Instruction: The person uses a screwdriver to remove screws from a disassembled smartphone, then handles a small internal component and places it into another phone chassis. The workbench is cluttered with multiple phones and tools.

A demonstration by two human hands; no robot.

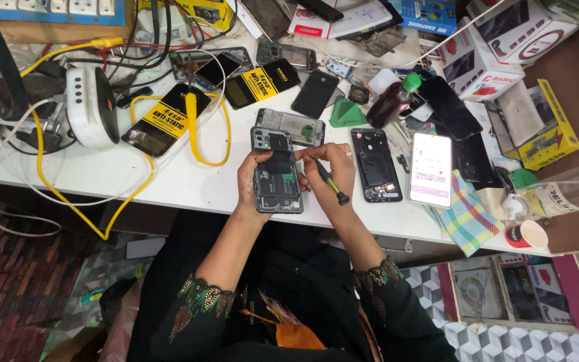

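Observation:
My left hand (248, 179) grips an opened smartphone (277, 173) with its back cover off, showing the black battery and green board. It is held upright over the front edge of the white workbench (95, 171). My right hand (333, 167) holds a small screwdriver (332, 184) with a black and yellow-green handle, its tip at the phone's upper right edge. A ring shows on one finger of my right hand.
Another opened phone (376, 164) lies right of my hands, beside a lit phone (431, 169) and a chequered cloth (467, 218). A phone frame (297, 125), dark bottle (391, 102), black-and-yellow packets (163, 121), yellow cable (129, 194) and boxes (477, 64) crowd the bench.

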